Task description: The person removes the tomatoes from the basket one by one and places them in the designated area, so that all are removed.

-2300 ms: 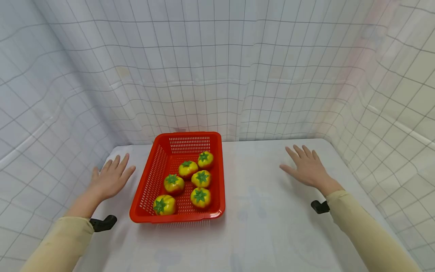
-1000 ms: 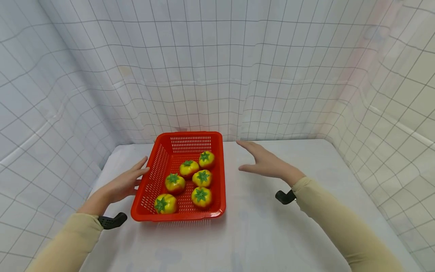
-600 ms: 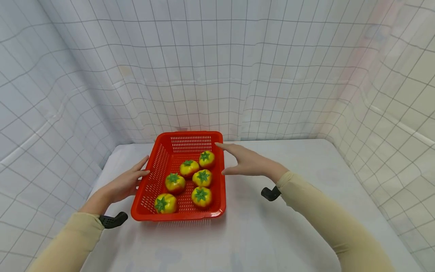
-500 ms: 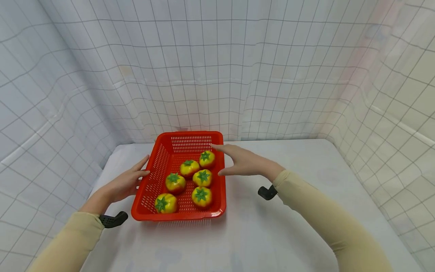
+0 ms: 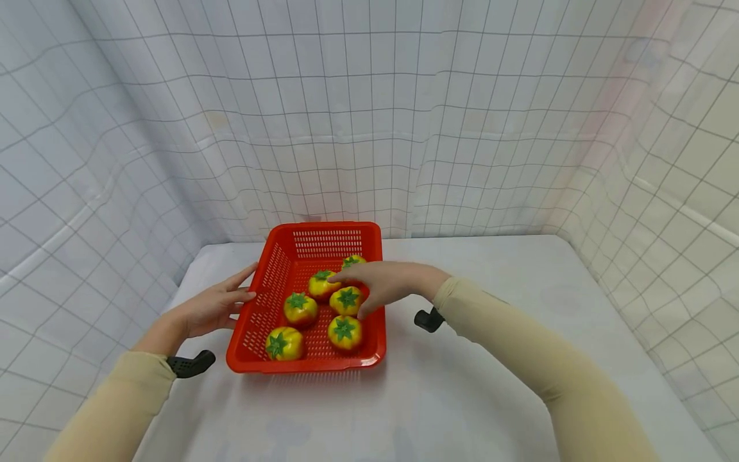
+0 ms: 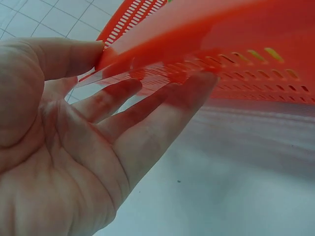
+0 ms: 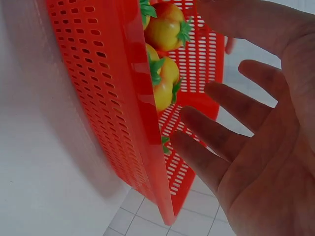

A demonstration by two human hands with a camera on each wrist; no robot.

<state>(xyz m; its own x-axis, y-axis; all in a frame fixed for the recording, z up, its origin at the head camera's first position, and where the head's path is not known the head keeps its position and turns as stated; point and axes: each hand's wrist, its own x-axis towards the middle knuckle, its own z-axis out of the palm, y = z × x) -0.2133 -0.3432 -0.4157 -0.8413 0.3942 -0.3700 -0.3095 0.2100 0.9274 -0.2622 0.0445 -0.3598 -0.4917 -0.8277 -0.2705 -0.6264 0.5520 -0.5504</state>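
A red perforated plastic basket (image 5: 306, 367) holds several glossy yellow-and-red toy tomatoes (image 5: 300, 311) with green star-shaped leaves. At its left side is my left hand (image 5: 204, 311); in the left wrist view the thumb lies at the basket's rim (image 6: 162, 51) and the fingers rest against the perforated outer wall below. My right hand (image 5: 383, 282) reaches over the right rim, thumb and fingers spread around the middle right tomato (image 5: 346, 299) without gripping it. It partly hides the tomato behind (image 5: 354, 260). Spread, slightly bent fingers also show in the right wrist view, near tomatoes (image 7: 165, 83).
The basket stands on a table with a white cover (image 5: 473, 269). White grid-patterned curtains (image 5: 369, 128) enclose the back and both sides. A black wrist device (image 5: 428, 319) sits under the right sleeve, another black device (image 5: 192, 364) on the left wrist.
My right hand has come in from the far right, passing over the basket's right rim to the tomatoes. My left hand has moved right onto the basket's left side and stayed there.
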